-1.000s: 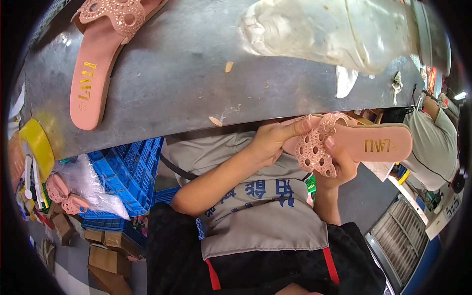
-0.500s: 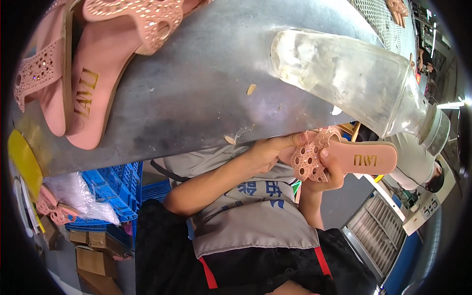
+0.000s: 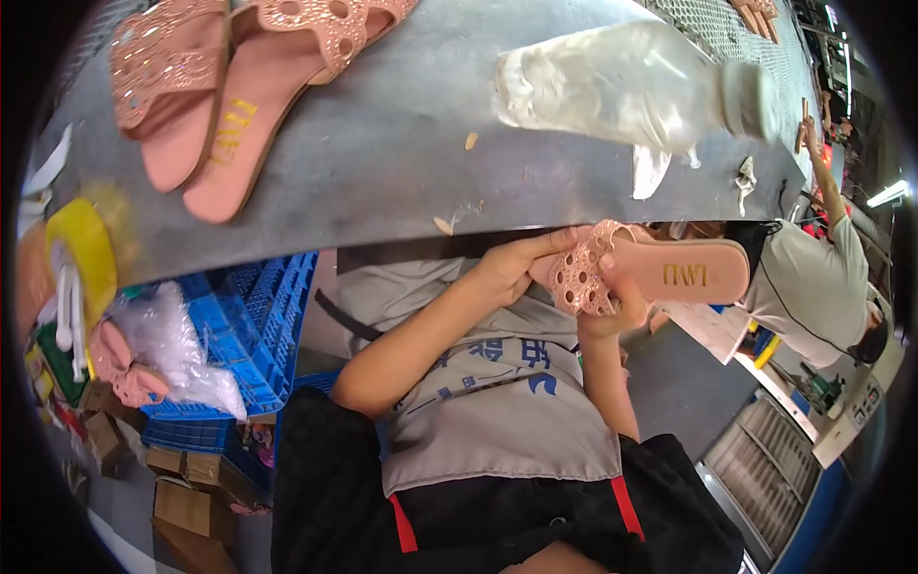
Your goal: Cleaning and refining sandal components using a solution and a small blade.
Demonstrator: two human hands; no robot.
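We hold 1 pink sandal just below the near edge of the grey worktable, close to our chest. Our left hand curls its fingers over the perforated, studded strap, while our right hand pinches that same strap from underneath, thumb on top. The sole points out to our right. On the table above lie 2 more pink sandals side by side at upper left, and a clear plastic bottle rests on its side. A blue crate sits to our left; another person bends over nearby.
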